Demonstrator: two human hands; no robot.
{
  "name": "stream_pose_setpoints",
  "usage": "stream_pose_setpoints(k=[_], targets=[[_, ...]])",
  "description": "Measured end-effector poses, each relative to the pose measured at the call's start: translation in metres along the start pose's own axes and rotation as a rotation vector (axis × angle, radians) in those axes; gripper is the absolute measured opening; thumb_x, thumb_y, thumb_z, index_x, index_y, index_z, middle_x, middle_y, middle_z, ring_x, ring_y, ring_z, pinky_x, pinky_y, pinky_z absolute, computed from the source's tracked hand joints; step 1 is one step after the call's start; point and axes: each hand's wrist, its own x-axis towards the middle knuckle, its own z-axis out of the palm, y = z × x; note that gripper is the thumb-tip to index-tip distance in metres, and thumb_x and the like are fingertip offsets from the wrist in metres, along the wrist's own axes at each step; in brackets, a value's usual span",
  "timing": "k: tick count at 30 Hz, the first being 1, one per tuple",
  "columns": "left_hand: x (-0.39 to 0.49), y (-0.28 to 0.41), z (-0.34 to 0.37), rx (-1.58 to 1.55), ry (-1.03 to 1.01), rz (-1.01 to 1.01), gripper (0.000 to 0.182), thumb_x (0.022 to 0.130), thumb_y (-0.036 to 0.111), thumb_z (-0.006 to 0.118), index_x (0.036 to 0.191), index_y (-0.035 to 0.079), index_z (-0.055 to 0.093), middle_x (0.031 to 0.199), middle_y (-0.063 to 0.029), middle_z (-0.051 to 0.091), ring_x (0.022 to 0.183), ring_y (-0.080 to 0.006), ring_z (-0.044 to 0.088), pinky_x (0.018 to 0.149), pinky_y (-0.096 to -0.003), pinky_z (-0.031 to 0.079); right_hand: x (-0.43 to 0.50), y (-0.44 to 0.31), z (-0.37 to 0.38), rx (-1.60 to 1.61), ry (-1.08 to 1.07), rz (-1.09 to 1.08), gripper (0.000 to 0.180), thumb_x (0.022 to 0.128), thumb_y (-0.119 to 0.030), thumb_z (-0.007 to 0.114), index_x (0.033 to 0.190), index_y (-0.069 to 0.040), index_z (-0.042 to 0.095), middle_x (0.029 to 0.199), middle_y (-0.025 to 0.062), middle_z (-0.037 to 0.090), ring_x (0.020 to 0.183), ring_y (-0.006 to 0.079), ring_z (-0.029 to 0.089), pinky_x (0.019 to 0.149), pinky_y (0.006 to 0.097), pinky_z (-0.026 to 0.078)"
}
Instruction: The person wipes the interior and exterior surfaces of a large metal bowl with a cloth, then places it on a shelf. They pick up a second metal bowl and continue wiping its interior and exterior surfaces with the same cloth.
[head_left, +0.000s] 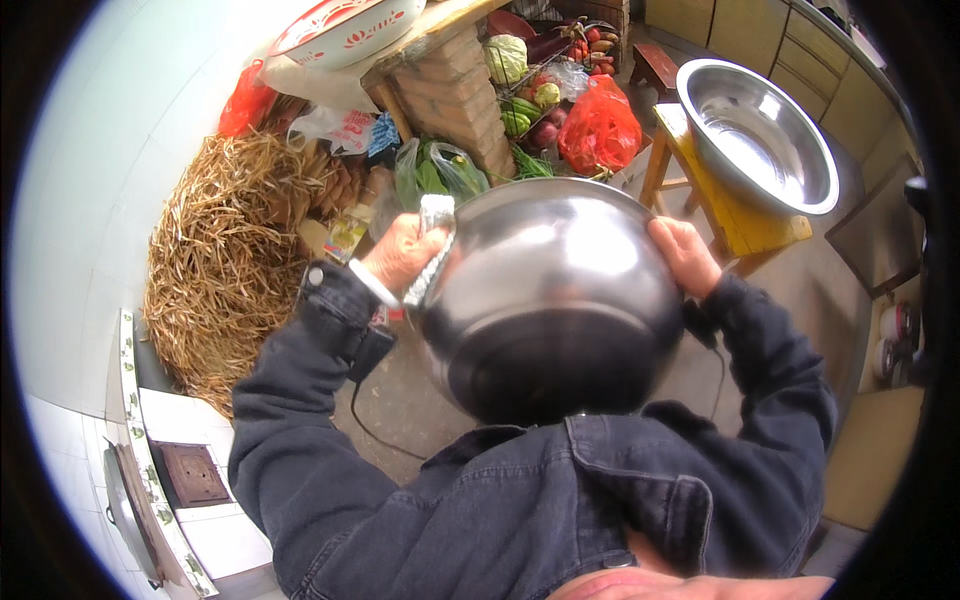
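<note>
A large stainless steel basin (555, 300) is held up before my chest, tilted so that its rounded outside faces me. My left hand (409, 251) is at its left side, closed on a folded pale textured cloth (429, 262) that lies against the basin's edge. My right hand (684, 251) grips the basin's rim on the right, with the fingers partly hidden behind it. The inside of the basin is hidden from view.
A second steel basin (757, 139) rests on a yellow wooden stool (720, 202) at the right. Dry straw (225, 270) is heaped at the left. Beyond the held basin are a brick pillar (450, 97), vegetables in a wire rack and a red plastic bag (600, 127).
</note>
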Motion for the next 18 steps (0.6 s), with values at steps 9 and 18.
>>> stream_pose_setpoints(k=[9,18], targets=[[0.041,0.076,0.024,0.309,-0.284,0.066,0.019,0.095,0.014,0.051,0.086,0.001,0.061,0.072,-0.0008,0.061,0.065,-0.0065,0.055,0.059,-0.0245,0.046,0.008,-0.031,0.01,-0.052,-0.099,-0.011,0.034,0.105,-0.03,0.046,0.087,-0.003,0.058,0.076,-0.0063,0.052,0.074,0.0033,0.045,0.067,0.0242,0.044],[0.064,0.099,0.045,0.578,-0.459,0.201,0.02,0.087,0.014,0.053,0.09,-0.001,0.066,0.065,-0.0069,0.061,0.06,-0.0126,0.055,0.059,-0.0323,0.047,0.017,-0.056,0.024,-0.181,-0.168,-0.107,0.036,0.105,-0.03,0.046,0.094,0.002,0.058,0.072,0.0014,0.055,0.07,0.0064,0.047,0.065,0.0281,0.046]])
